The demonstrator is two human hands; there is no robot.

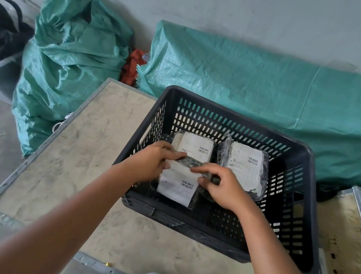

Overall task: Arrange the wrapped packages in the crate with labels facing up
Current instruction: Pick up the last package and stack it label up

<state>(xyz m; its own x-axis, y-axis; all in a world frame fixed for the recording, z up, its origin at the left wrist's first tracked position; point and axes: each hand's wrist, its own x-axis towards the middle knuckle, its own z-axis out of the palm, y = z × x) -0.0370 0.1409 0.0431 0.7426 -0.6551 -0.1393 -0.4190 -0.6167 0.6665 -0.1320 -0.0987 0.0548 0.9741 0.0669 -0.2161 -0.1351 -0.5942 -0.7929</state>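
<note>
From the head camera, a black plastic crate (298,214) with slotted, perforated walls sits on a sandy, scuffed board table (74,156) edged in riveted metal strip. Inside, against the far wall, two packages wrapped in glossy clear film lie flat side by side, white barcode labels up: the far-left package (196,147) and the far-right package (246,166), its film crinkled along the edges. In the near-left part of the crate both hands hold a third wrapped package (178,185), tilted, its rectangular white label facing up. The left hand (151,160) pinches its upper left edge between thumb and fingers; the right hand (223,187) grips its dark upper right edge, fingers curled over it. The near-right part of the crate floor is bare mesh. Behind the table slump a stuffed woven green sack (69,63) and a long flat green woven sheet (263,88) against the grey wall.
</note>
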